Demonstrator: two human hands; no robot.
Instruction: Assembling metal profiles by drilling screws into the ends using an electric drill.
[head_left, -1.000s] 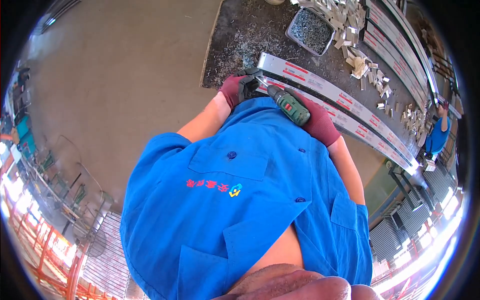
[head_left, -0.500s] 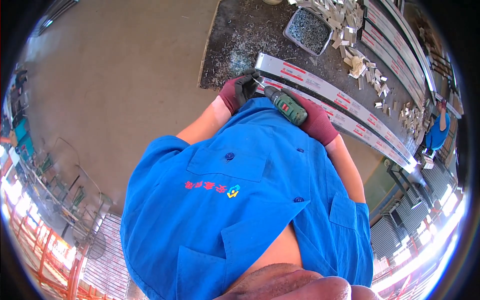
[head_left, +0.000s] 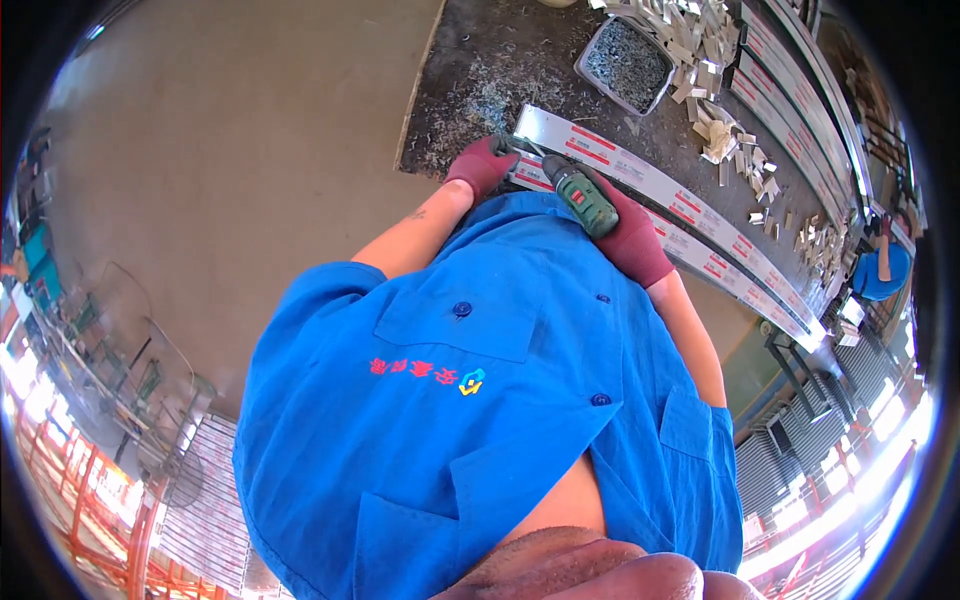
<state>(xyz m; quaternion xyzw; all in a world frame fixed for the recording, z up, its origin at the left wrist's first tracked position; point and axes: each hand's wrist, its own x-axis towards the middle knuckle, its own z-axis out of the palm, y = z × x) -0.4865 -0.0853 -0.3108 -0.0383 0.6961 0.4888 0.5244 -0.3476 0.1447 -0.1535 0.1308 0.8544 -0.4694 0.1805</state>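
My right hand [head_left: 632, 238], in a maroon glove, grips a green cordless drill [head_left: 588, 203]. The drill's nose points up and left, over the near ends of two long silver metal profiles with red-printed film. Its tip is close to the farther profile [head_left: 610, 157]. My left hand [head_left: 482, 166], gloved in maroon with dark fingertips, is at the left end of the nearer profile [head_left: 530, 173]. Its fingers are curled together, and what they hold, if anything, is too small to make out.
A white tub [head_left: 627, 65] of small screws stands on the dark workbench [head_left: 470, 60], among scattered metal shavings. Beyond it lie a heap of cut metal pieces [head_left: 700, 45] and more stacked profiles [head_left: 790, 110]. Another person in blue [head_left: 880, 272] is at the far right.
My right hand has drawn the drill slightly right, away from my left fingers. My left hand has turned and its fingers have curled in. The profiles have barely shifted.
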